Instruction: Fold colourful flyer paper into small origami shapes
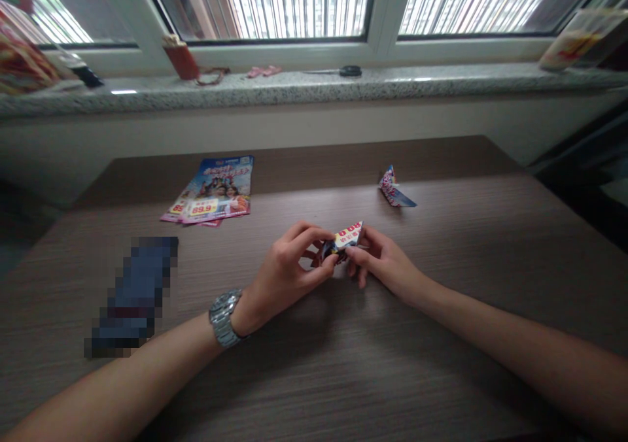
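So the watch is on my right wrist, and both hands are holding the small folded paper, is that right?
Not quite: in the head view, the watch is on the left wrist. Both hands are indeed holding the folded paper.

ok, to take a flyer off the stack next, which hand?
Likely left: the left hand is nearer the flyer stack than the right hand. Both hold the folded paper, so left would need to release first.

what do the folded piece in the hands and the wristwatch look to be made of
Folded piece: likely glossy printed paper, judging by its sharp creases and coloured print.
Wristwatch: probably metal, polished, from its silvery shine and linked band.
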`<action>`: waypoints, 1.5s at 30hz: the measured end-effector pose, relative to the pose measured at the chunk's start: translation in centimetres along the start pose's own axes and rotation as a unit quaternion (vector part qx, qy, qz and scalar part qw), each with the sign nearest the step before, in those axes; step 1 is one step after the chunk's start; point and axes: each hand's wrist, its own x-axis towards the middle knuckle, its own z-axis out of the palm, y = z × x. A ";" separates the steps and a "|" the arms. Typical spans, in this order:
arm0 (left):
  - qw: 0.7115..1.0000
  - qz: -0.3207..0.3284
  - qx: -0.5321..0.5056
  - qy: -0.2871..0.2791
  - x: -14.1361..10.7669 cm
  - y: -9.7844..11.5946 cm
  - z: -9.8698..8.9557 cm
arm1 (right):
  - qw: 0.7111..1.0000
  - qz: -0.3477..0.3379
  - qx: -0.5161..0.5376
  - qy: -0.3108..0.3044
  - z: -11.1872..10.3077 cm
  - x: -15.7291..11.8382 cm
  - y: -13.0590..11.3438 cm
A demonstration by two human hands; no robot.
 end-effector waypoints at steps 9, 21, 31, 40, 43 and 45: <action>1.000 0.001 0.011 0.003 0.0 -0.3 0.0 | 1.000 0.008 -0.017 -0.008 -0.2 0.1 0.2; 1.000 0.006 0.008 0.000 -0.1 -0.4 0.2 | 1.000 0.012 -0.010 0.012 0.3 -0.1 0.0; 0.994 0.076 0.074 0.038 0.1 -1.0 0.0 | 1.000 0.011 0.015 0.016 0.1 0.0 -0.2; 0.968 0.174 0.181 0.020 -0.1 -2.0 -0.8 | 0.997 -0.035 -0.046 0.053 -0.8 0.0 -0.4; 0.956 0.194 0.221 0.003 -0.1 -2.2 -1.0 | 0.993 -0.055 -0.095 0.044 -1.0 -0.1 -0.4; 0.948 0.208 0.240 -0.007 -0.1 -2.2 -1.1 | 0.990 -0.063 -0.120 0.033 -1.1 -0.2 -0.4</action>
